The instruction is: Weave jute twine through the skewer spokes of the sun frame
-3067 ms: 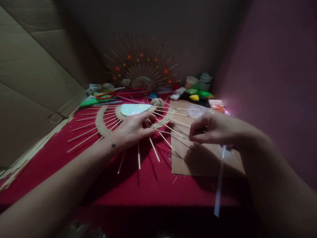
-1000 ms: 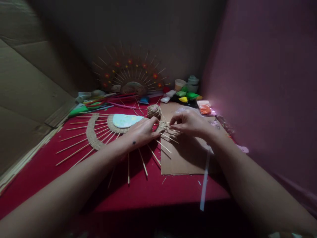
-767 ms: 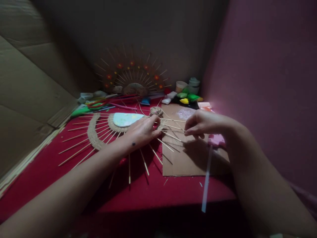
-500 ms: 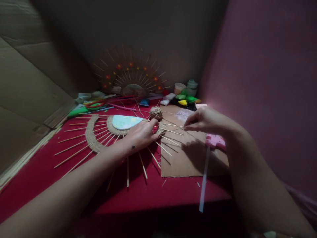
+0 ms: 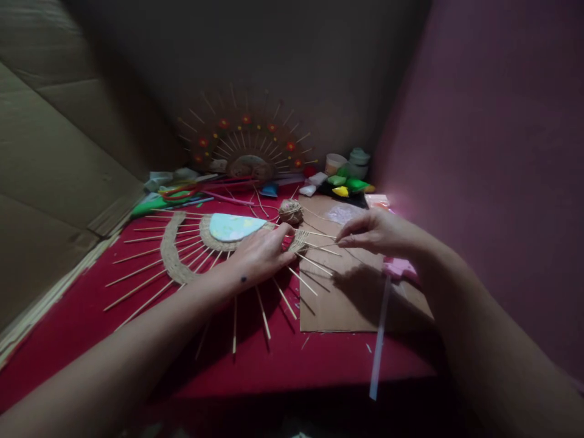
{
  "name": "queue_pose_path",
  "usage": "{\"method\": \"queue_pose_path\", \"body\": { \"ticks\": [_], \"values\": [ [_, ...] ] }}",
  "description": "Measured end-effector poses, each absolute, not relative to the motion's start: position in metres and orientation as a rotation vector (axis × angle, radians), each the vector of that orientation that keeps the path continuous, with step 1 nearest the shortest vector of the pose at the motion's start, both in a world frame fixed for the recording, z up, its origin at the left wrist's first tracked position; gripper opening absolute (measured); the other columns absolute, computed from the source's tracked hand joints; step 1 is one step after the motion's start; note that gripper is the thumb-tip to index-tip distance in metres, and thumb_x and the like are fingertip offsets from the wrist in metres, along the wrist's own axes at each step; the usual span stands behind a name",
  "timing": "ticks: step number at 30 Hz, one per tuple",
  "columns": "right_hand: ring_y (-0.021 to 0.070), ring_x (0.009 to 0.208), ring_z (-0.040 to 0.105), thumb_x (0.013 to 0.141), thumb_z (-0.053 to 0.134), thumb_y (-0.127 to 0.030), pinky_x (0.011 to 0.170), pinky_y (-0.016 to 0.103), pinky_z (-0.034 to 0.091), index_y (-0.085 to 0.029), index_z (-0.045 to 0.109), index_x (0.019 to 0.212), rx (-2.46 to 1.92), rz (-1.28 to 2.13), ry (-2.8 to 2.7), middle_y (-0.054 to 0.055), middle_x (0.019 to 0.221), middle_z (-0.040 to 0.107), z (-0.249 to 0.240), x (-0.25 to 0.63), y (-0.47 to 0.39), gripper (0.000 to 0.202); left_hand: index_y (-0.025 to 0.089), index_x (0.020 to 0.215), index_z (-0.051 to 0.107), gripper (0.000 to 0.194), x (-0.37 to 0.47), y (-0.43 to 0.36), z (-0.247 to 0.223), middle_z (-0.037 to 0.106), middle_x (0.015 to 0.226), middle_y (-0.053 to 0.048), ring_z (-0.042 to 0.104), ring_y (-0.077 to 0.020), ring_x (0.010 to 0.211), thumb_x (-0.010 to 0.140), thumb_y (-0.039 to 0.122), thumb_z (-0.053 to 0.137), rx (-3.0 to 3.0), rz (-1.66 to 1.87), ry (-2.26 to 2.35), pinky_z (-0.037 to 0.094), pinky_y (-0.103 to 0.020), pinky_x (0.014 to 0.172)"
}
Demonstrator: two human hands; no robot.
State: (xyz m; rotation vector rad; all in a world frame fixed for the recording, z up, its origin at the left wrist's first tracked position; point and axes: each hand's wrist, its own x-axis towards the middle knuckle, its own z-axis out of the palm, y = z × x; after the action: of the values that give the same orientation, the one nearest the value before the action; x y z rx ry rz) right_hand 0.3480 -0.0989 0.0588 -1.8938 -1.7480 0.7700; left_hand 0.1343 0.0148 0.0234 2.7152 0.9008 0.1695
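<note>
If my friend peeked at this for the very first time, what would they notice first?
Probably the big sunburst of sticks on the red tabletop, with a pale blue half-circle in its middle. Next, perhaps, the left hand on its right side, and the right hand pinching twine above the cardboard. At the back, another sunburst shows bright orange flowers.

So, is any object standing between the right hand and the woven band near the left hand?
No loose object is visible there. Only stick ends reach out from the woven band towards the right hand, beside the string it pinches. The string ball lies farther back, out of the way.
</note>
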Motion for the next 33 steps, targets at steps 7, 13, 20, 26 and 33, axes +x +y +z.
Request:
{"method": "queue_pose_path", "body": {
  "ticks": [7, 13, 20, 26, 33],
  "values": [
    [0.0137, 0.059, 0.054, 0.074, 0.064, -0.035, 0.053, 0.027, 0.035, -0.018, 0.074, 0.070, -2.304, 0.751, -1.707, 0.002, 0.061, 0.064, 0.052, 0.355, -0.110, 0.020, 0.021, 0.116, 0.053, 0.041, 0.129, 0.013, 0.029, 0.061, 0.070, -0.001, 0.054, -0.0173, 0.060, 0.086, 0.050, 0.050, 2.670, 0.201, 0.896, 0.032, -0.028, 0.057],
    [0.0101, 0.050, 0.048, 0.073, 0.065, -0.037, 0.050, 0.026, 0.032, -0.019, 0.074, 0.072, -2.075, 0.997, -1.751, 0.000, 0.056, 0.059, 0.056, 0.356, -0.114, 0.021, 0.019, 0.117, 0.054, 0.044, 0.127, 0.010, 0.032, 0.059, 0.069, -0.001, 0.052, -0.0170, 0.060, 0.085, 0.049, 0.052, 2.661, 0.228, 0.895, 0.031, -0.028, 0.057],
    [0.0103, 0.055, 0.047, 0.072, 0.065, -0.041, 0.054, 0.025, 0.034, -0.017, 0.073, 0.067, -1.913, 0.893, -1.797, -0.001, 0.056, 0.057, 0.060, 0.360, -0.116, 0.026, 0.021, 0.116, 0.054, 0.042, 0.127, 0.012, 0.030, 0.058, 0.068, 0.001, 0.052, -0.0165, 0.060, 0.085, 0.050, 0.053, 2.668, 0.254, 0.881, 0.031, -0.028, 0.057],
    [0.0117, 0.055, 0.050, 0.079, 0.063, -0.032, 0.053, 0.026, 0.032, -0.018, 0.073, 0.069, -2.294, 0.567, -1.817, 0.001, 0.057, 0.062, 0.051, 0.351, -0.110, 0.020, 0.021, 0.116, 0.054, 0.041, 0.127, 0.011, 0.031, 0.060, 0.070, -0.001, 0.053, -0.0167, 0.061, 0.085, 0.047, 0.053, 2.653, 0.232, 0.895, 0.033, -0.028, 0.057],
    [0.0129, 0.065, 0.053, 0.081, 0.062, -0.024, 0.061, 0.026, 0.033, -0.020, 0.071, 0.074, -2.029, -0.083, -1.914, 0.003, 0.074, 0.068, 0.039, 0.355, -0.105, 0.013, 0.021, 0.117, 0.054, 0.044, 0.129, 0.009, 0.031, 0.060, 0.069, -0.001, 0.055, -0.0179, 0.061, 0.085, 0.050, 0.051, 2.690, 0.204, 0.938, 0.033, -0.028, 0.057]
  ]
}}
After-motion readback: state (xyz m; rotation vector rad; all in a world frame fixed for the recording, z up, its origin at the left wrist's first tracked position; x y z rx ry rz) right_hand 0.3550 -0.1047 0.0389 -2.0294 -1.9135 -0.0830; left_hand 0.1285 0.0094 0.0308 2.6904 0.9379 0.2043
